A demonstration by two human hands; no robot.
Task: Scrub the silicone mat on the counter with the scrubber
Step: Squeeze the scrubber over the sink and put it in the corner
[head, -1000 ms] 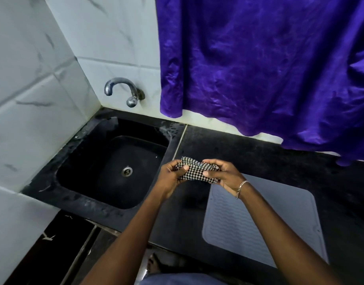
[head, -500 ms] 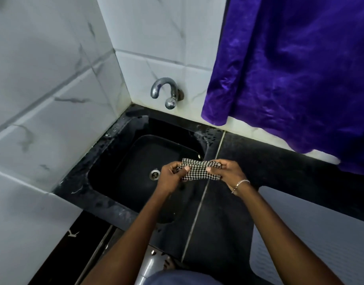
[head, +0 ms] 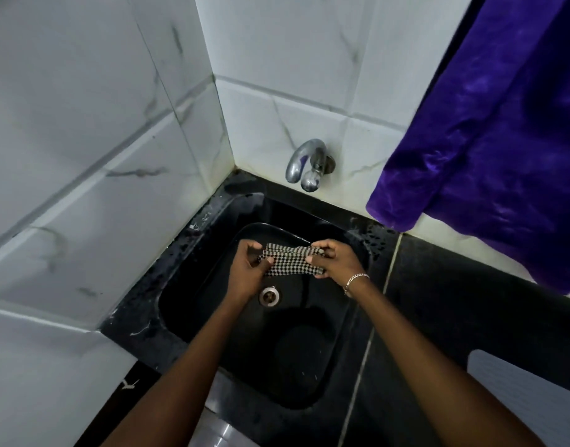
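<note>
A black-and-white checkered scrubber hangs stretched between both hands over the black sink basin. My left hand pinches its left end and my right hand, with a silver bracelet at the wrist, pinches its right end. Only a corner of the grey silicone mat shows, at the lower right edge on the black counter, well away from both hands.
A chrome tap juts from the white tiled wall above the sink. A metal drain sits below the hands. A purple cloth hangs at the upper right over the counter's back edge. White tiled walls close off the left.
Both hands have carried the scrubber leftward from over the mat's edge to above the sink basin. The view has swung left, leaving just a corner of the mat in sight.
</note>
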